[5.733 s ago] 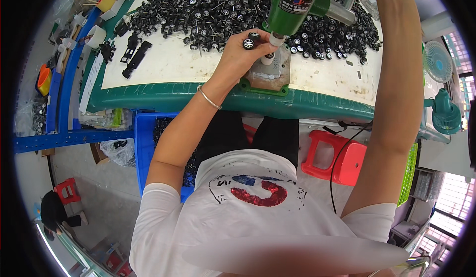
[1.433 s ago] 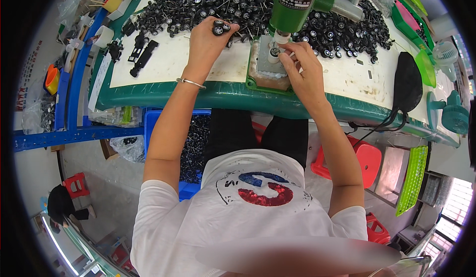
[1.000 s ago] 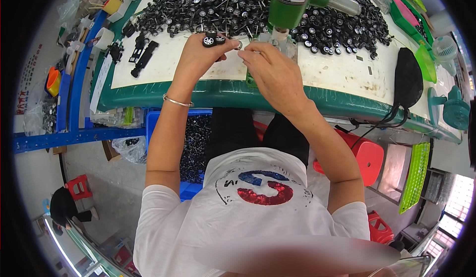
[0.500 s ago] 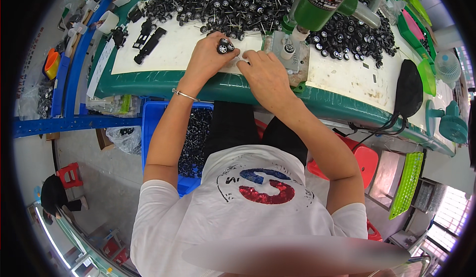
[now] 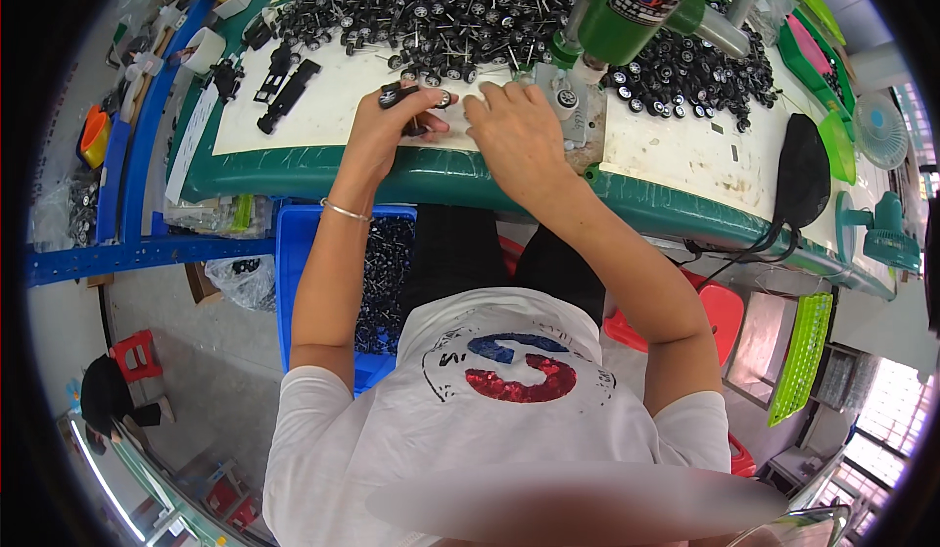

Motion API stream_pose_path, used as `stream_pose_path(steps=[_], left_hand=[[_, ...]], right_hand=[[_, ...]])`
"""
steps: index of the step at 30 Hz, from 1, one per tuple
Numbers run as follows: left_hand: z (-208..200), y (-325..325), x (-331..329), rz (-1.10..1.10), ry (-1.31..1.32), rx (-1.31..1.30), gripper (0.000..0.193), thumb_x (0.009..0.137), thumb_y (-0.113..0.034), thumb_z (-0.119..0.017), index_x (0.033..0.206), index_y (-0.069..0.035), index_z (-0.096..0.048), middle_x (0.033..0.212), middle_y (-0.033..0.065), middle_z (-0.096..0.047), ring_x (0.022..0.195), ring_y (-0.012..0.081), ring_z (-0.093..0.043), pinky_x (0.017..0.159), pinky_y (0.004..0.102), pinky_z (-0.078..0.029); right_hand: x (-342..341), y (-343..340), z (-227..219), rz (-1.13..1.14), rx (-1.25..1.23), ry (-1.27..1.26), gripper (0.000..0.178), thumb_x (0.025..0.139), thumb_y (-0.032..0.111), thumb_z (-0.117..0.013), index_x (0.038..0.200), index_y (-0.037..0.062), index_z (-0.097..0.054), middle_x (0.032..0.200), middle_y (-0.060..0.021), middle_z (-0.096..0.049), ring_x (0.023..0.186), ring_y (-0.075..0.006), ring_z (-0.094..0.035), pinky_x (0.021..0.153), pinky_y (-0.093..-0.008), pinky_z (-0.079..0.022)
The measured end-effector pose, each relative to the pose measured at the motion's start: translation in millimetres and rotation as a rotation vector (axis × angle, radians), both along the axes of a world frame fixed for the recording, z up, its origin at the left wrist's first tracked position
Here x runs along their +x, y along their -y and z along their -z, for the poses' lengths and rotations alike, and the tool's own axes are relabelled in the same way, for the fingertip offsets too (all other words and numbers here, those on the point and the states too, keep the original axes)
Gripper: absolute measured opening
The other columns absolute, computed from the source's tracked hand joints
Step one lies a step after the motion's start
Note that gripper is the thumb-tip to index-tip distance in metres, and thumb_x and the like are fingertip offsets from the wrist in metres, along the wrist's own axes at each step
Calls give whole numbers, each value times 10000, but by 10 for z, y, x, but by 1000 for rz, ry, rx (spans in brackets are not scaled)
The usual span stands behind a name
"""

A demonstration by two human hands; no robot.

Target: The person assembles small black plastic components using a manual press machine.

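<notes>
My left hand (image 5: 392,128), wearing a bracelet at the wrist, is closed around small black toy wheels (image 5: 399,95) with silver hubs. How many pieces it holds is partly hidden. My right hand (image 5: 516,131) is back-up over the white work surface, fingers slightly bent and apart, between my left hand and the base plate (image 5: 587,121) of a green bench press (image 5: 632,8). I see nothing in its fingers, though their undersides are hidden. One wheel (image 5: 566,98) stands on the press plate. Beyond my hands spreads a big heap of wheels with thin metal axles (image 5: 441,13).
Two black toy car chassis (image 5: 290,96) lie at left. Another pile of wheels (image 5: 681,72) sits right of the press. A black cover on a cable (image 5: 806,173) hangs over the table's green front edge (image 5: 676,206). A blue bin (image 5: 299,283) of small dark parts stands beside my legs.
My left hand has moved left and slightly down, away from the right, turning the wheels it holds. My right hand has shifted slightly, its fingers reaching further toward the heap.
</notes>
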State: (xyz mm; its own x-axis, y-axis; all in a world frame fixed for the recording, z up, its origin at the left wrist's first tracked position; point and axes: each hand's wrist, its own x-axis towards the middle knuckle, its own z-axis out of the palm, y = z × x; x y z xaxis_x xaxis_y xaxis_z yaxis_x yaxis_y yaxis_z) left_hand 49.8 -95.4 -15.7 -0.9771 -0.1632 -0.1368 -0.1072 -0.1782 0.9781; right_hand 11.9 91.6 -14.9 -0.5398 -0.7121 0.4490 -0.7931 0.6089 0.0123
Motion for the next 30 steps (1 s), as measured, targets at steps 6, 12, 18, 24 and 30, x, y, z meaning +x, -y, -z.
stream_pose_path(steps=[6,12,18,24,30], left_hand=[[-94,-108,109,52,179,320,269,888,-200,-657,1031,24,-623,970,158,-696,885,204,-695,713,271,-557],[-236,-520,1,334,6,298,247,825,-17,-665,1069,14,-647,1091,150,-669,883,130,-654,591,188,-442],[-309,-821,-148,183,32,-16,206,810,-124,-737,970,2,-703,864,62,-698,569,47,-510,451,165,-320],[-156,-976,-345,74,-328,-465,293,773,-257,-792,807,9,-673,679,-2,-533,607,81,-463,533,250,-362],[-535,-1093,-352,147,-191,-626,231,800,-195,-768,871,-2,-664,804,22,-682,796,77,-635,701,211,-477]], right_hand=[[271,-457,-206,-156,-290,95,145,789,120,-652,923,64,-653,1058,-94,-609,949,-221,-586,865,-372,-423],[282,-1154,-315,-46,-431,330,176,820,51,-656,995,63,-668,1073,-78,-608,907,-253,-608,779,-357,-472],[58,-1487,-528,59,-674,366,164,847,-16,-626,991,34,-685,1066,-99,-617,876,-191,-622,721,-287,-497],[-425,-1724,-649,101,-803,363,148,892,86,-618,1012,49,-698,1084,-42,-625,873,-107,-609,672,-213,-468],[-767,-1670,-1176,120,-1063,528,256,939,208,-580,1047,-3,-678,987,-25,-646,806,-87,-586,708,-216,-460]])
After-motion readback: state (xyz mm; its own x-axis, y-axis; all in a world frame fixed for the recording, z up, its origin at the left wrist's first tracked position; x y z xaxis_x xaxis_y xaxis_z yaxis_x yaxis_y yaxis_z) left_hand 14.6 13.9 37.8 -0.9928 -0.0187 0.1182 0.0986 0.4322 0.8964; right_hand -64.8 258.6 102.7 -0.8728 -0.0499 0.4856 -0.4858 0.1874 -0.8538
